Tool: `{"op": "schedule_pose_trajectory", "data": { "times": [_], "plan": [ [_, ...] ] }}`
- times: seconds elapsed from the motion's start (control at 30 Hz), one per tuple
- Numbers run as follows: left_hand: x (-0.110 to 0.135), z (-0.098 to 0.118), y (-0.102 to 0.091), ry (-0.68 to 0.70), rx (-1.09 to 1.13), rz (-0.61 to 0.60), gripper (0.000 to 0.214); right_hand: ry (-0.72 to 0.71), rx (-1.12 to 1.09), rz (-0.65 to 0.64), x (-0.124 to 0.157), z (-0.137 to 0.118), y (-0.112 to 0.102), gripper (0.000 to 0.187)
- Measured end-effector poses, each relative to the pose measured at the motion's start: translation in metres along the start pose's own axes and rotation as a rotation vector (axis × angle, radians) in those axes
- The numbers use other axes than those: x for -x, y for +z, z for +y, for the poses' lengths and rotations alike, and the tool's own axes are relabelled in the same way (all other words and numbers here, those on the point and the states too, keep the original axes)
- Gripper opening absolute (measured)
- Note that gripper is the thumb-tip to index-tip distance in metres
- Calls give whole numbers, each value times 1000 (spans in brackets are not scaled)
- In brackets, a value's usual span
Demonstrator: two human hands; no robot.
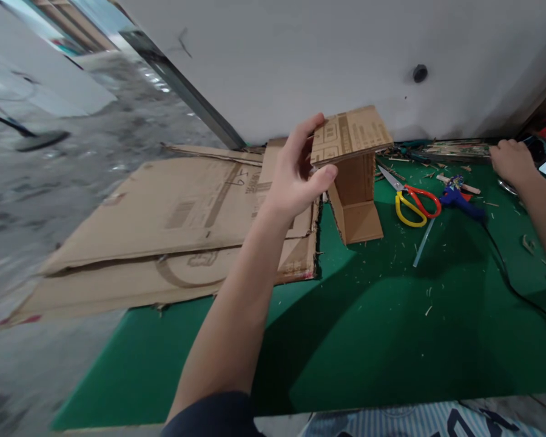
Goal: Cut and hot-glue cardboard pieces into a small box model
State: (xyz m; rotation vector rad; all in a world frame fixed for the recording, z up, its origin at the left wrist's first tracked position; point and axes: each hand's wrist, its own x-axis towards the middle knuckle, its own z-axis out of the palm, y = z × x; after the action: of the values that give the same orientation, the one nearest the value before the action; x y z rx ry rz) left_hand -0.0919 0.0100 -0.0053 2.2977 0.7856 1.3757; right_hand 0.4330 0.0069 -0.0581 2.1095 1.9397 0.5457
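My left hand [298,170] is closed on the upper left side of a folded cardboard piece [352,136]. Its printed top panel faces up, the thumb presses its front edge, and the other fingers go behind it. Below that panel, an upright wall and a lower flap reach down to the green table. At the far right, my right hand [514,161] has bent fingers by the end of a bundle of thin strips [459,150]; what it grips is hidden. Scissors [418,203] with one red and one yellow handle lie between the hands, beside a blue glue gun [461,202].
Large flattened cardboard sheets [164,212] overhang the left edge of the green table [368,340]. A clear glue stick [423,243] lies below the scissors. The glue gun's black cord [505,273] runs right. Scraps dot the tabletop, and a white panel [323,60] stands behind it.
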Motion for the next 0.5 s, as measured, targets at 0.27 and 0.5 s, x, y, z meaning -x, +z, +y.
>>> {"op": "schedule_pose_trajectory", "data": {
  "times": [0.27, 0.5],
  "plan": [
    [-1, 2, 1, -19, -7, -1, 89, -16, -30, 43, -4, 7, -7, 39],
    [0, 4, 2, -22, 13, 2, 88, -6, -7, 72, 1, 4, -9, 47]
  ]
}}
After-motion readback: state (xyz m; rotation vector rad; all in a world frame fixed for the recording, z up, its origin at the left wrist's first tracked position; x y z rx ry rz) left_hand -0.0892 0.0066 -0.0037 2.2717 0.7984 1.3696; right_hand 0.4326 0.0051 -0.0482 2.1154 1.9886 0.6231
